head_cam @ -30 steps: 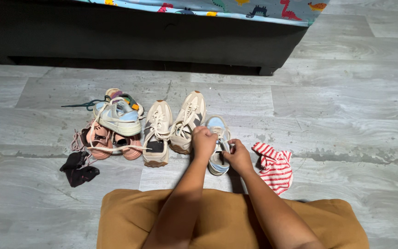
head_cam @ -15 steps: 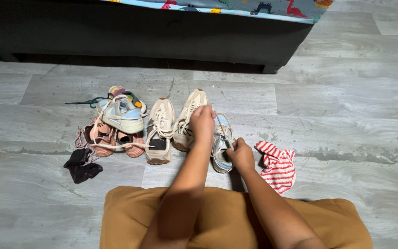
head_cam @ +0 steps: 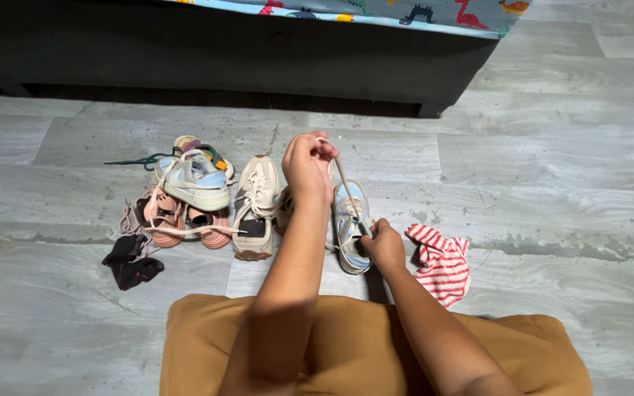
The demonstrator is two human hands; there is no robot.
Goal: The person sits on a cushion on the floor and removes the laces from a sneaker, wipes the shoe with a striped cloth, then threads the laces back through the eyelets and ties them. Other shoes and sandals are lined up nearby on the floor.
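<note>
Pinched in the grip of the left hand, the thin, soft shoelace runs taut down to the light sneaker at frame centre, which the right hand clamps by the tongue.

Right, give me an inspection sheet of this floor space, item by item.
Surface: grey wood-look plank floor, scuffed in places.
Job's things: pale blue and cream sneaker on the floor; its shoelace pulled taut upward.
Clutter: cream sneaker; another partly hidden behind the left forearm; pile of small shoes with loose laces; dark cloth; red and white striped cloth.
Grippers: left hand raised, fingers pinching the lace end; right hand on the sneaker, closed at the lace.
Cables: nothing seen.
Surroundings: dark bed base with dinosaur-print sheet; tan garment over the person's lap.
</note>
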